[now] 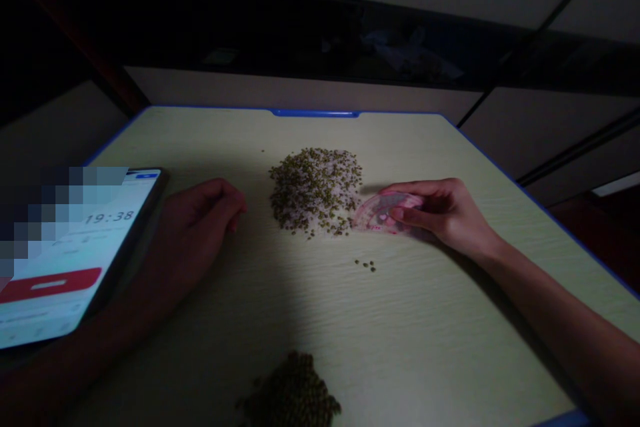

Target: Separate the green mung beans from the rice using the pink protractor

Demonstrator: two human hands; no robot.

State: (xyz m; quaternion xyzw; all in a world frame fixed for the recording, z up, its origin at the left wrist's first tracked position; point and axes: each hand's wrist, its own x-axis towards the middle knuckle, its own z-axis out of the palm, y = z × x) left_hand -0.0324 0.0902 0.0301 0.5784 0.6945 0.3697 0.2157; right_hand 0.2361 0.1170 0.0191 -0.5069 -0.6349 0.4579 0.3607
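"Where was the pink film?"
"Between thumb and fingers of the right hand, beside the seed pile, toward the table's far edge."
"And the left hand?"
"Curled closed, near the lit screen."

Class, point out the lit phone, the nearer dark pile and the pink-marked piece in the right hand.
Phone (pixel 85 247): head view, lit screen.
Nearer dark pile (pixel 297 393): head view, mid-heap.
Pink-marked piece (pixel 373 215): head view, part left of the thumb.

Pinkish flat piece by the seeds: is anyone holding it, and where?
Yes. The right hand pinches the pinkish piece towards its right side, thumb on top; its left edge is beside the seeds.
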